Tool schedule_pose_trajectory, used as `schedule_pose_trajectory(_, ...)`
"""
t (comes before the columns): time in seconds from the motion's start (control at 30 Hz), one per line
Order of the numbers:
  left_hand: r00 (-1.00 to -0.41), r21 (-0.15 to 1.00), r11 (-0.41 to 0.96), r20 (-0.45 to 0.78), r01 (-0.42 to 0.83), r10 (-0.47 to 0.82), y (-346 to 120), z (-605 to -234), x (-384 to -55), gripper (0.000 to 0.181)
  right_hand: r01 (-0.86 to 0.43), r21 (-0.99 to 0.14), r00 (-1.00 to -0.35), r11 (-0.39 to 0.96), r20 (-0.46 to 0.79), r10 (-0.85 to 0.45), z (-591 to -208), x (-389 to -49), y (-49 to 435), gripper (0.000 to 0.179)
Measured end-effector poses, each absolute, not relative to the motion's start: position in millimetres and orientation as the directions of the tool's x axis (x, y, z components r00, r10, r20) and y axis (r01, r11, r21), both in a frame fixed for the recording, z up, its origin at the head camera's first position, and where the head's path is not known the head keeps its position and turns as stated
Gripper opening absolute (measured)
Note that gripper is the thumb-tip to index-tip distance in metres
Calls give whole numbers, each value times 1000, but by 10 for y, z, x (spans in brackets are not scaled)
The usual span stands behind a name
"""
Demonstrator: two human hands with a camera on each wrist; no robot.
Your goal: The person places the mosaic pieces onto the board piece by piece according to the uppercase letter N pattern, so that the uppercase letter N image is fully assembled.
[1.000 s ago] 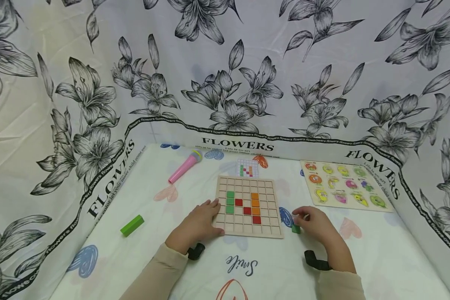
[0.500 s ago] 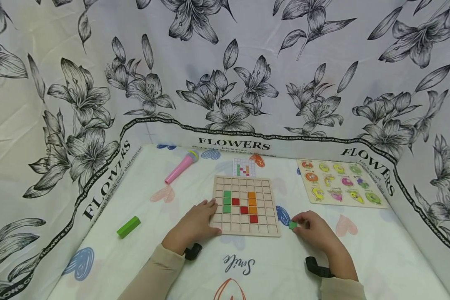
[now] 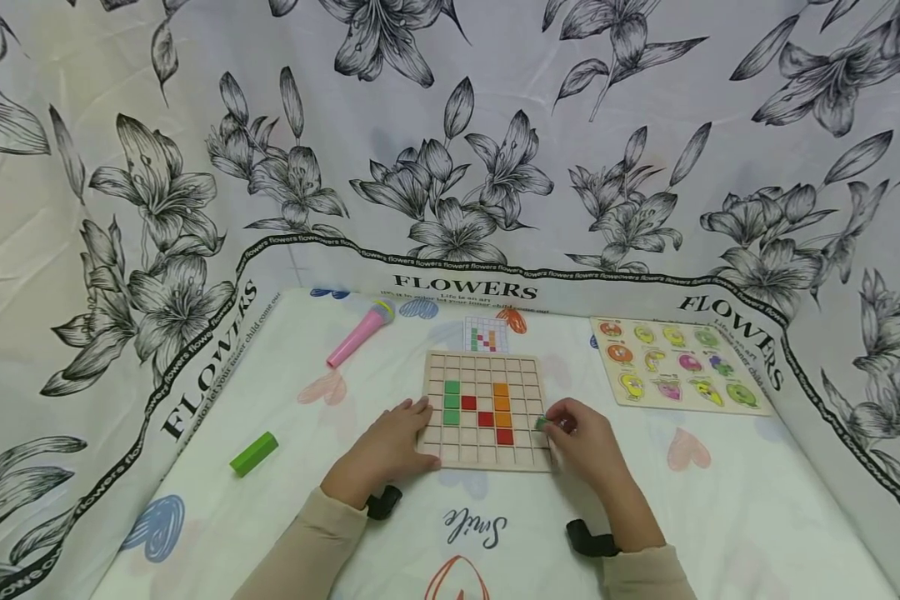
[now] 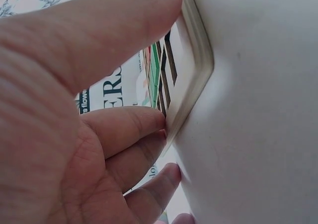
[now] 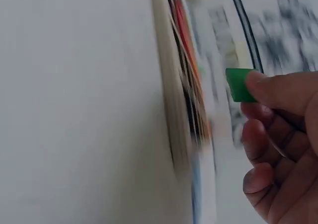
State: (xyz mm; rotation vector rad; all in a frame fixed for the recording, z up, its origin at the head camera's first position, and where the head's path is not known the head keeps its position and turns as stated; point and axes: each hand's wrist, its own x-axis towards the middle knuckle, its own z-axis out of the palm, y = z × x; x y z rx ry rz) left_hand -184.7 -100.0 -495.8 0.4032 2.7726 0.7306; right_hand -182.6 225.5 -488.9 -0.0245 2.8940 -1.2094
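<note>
A wooden grid board lies in the middle of the table, with green, red and orange squares set in some of its cells. At its left edge my left hand rests, fingers extended; the left wrist view has the thumb and a fingertip touching the rim on either side of a corner. My right hand is at the board's right edge and pinches a small green block between thumb and forefinger. In the head view that block overlaps the right column of cells.
Behind the board lies a small pattern card. A pink toy microphone is at the back left, and a green bar at the left. A fruit puzzle board lies at the back right. Floral curtains enclose the table.
My right hand has picked the green block up from the table and brought it leftward to the board's right edge. My left hand stays at the board's left edge.
</note>
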Motion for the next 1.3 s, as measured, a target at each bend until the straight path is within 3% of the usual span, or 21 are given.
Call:
schedule_pose_trajectory(0.23,-932,504,839,-163,204,324,-1013,-4938,-1831,90,-165,-731,-974,663,17,-224,-4920,-1910,1420,9)
schedule_pose_trajectory(0.43,-927,509,833,-160,218,340,-1007,-4925,-1817,90,-271,-680,-945,681,54,-323,-5005,-2052,1130,4)
schedule_pose_trajectory(1.3,-929,511,829,-141,228,343,-1033,-4883,-1781,89,-272,-591,-938,759,-13,-346,-4956,-1957,1001,5)
